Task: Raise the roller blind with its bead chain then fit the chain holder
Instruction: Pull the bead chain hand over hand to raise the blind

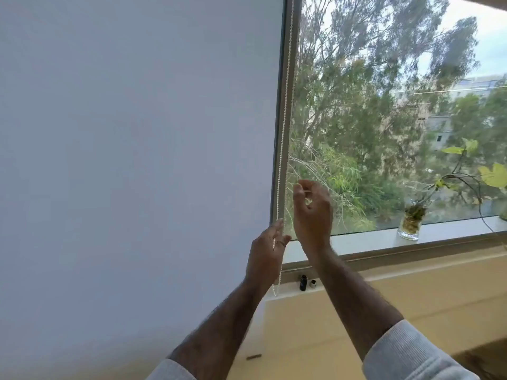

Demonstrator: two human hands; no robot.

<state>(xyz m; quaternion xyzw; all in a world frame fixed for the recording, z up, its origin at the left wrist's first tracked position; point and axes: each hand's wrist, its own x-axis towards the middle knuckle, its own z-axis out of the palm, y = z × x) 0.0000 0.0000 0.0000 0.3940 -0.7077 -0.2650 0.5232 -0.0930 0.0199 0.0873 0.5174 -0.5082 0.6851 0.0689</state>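
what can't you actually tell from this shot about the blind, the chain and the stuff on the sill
- Roller blind: head view, its top roller lies beyond the upper edge.
- Bead chain: whether the left hand grips it; the fingers cover the contact.
- Right hand: anything pinched is too small and blurred.
- Small dark object and silver piece on the sill: too small to identify.

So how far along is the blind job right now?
Barely begun. The roller blind still covers its pane down past the sill. In hand: the left hand touches the bead chain, while the right hand hovers beside it. Left: raising the blind and fitting the holder.
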